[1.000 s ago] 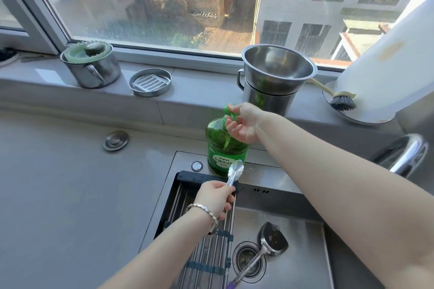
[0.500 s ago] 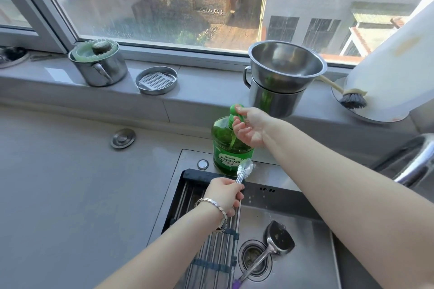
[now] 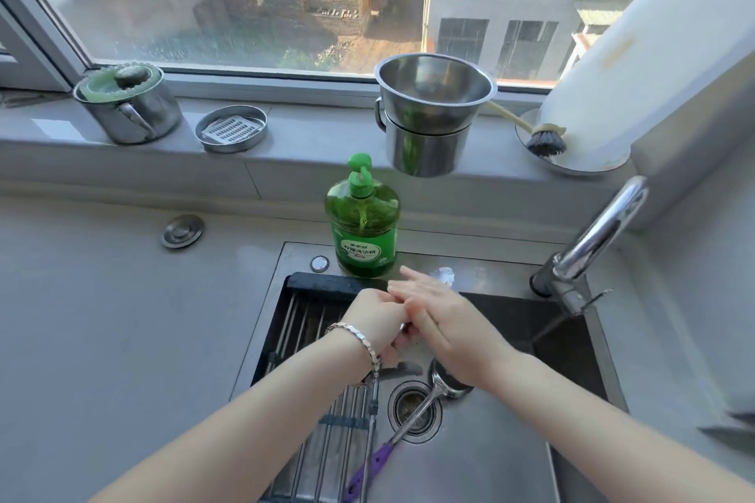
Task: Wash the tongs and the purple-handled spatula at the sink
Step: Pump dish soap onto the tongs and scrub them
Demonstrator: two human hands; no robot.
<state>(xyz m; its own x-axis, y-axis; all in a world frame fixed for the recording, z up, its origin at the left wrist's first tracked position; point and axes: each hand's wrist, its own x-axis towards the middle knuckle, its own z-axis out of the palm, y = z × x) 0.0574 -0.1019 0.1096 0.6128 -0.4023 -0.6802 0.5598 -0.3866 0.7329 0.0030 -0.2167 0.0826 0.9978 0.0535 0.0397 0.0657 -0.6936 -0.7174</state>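
The left hand [image 3: 376, 319] grips the tongs [image 3: 444, 276], right hand [image 3: 447, 321] flat over them.

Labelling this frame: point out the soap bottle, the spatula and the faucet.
soap bottle [image 3: 362, 253], head view, on its label.
spatula [image 3: 382, 456], head view, on its purple handle.
faucet [image 3: 600, 235], head view, on its curved spout.

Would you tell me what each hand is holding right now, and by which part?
The left hand grips the tongs by the end away from their tip; the right hand lies over their middle, fingers straight. The spatula lies untouched in the sink.
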